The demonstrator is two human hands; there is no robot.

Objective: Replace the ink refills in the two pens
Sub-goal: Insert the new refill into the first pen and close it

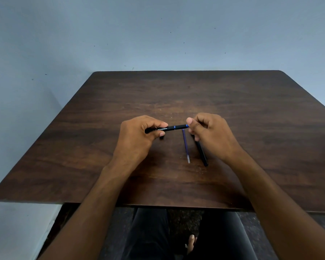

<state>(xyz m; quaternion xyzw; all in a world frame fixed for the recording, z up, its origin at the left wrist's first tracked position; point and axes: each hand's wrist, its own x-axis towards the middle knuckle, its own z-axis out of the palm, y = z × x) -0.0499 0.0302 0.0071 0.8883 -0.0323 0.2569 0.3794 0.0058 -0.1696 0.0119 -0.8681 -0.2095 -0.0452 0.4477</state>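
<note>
A black pen [170,128] with blue rings is held level above the table, between both hands. My left hand [139,136] grips its barrel at the left end. My right hand [210,132] pinches its right tip with thumb and forefinger. On the table below lies a thin blue ink refill [186,146] with a clear end, pointing toward me. Right of it lies a second black pen [202,153], its far end hidden under my right hand.
The dark wooden table [176,91] stands against a grey-blue wall. Its front edge is close to my lap, with my legs below.
</note>
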